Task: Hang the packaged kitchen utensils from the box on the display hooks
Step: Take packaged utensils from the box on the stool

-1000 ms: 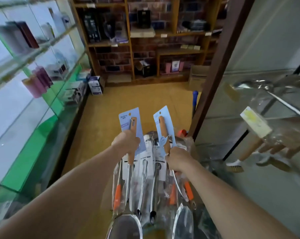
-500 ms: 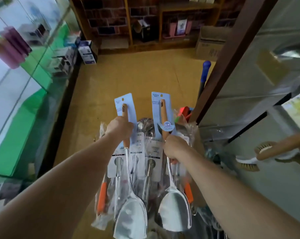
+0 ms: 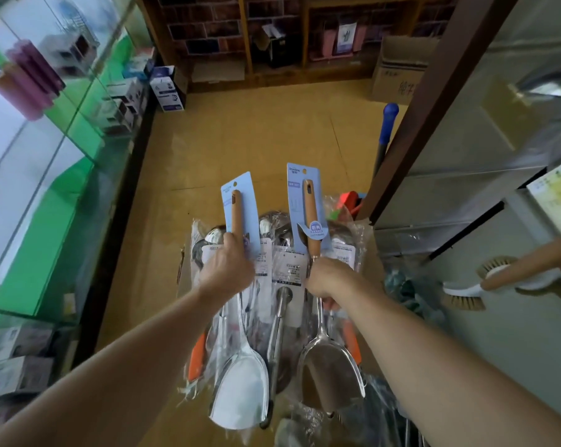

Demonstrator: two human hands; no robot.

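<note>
Shop aisle with a yellow floor (image 3: 240, 140), a glass display case (image 3: 63, 140) along the left and wooden shelving (image 3: 247, 43) at the far end. The left hand (image 3: 226, 274) grips the wooden handle of one carded spatula (image 3: 240, 388); the right hand (image 3: 327, 279) grips the neck of a second carded spatula (image 3: 329, 372). The two are held side by side and apart, blue cards pointing away and steel blades toward the viewer, above a pile of bagged utensils (image 3: 287, 272). A wooden-handled brush (image 3: 524, 267) hangs at the right.
</note>
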